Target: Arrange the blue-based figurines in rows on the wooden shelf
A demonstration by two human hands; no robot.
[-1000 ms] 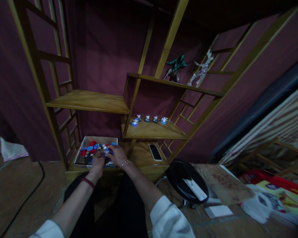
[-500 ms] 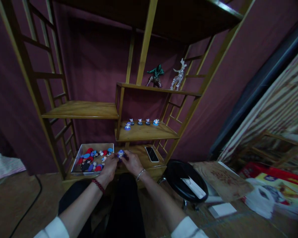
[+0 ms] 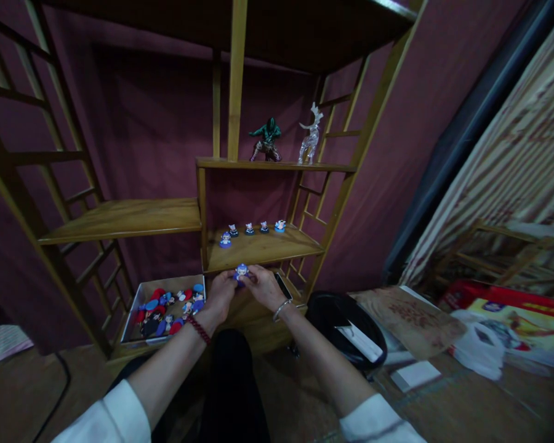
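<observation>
A small purple-and-white figurine (image 3: 242, 271) is pinched between my two hands, just in front of the small shelf's front edge. My left hand (image 3: 221, 295) grips it from the left, and my right hand (image 3: 264, 287) from the right. On the small shelf (image 3: 268, 248) stand several similar figurines: a purple one (image 3: 225, 240) at the front left, dark-based ones (image 3: 249, 229) behind in a row, and a blue-based one (image 3: 280, 226) at the right. Below left, a shallow white box (image 3: 133, 307) holds many figurines with red, blue and purple bases.
A dark green crouching figure (image 3: 268, 140) and a clear deer statue (image 3: 310, 135) stand on the shelf above. The phone (image 3: 282, 285) lies partly behind my right hand. At the right are a black stool (image 3: 323, 314), a white bag (image 3: 477, 347) and a small white box (image 3: 415, 375).
Both hands have moved up and right with the figurine, from beside the box towards the small shelf's front edge. My view has turned slightly, and the right hand now partly covers the phone.
</observation>
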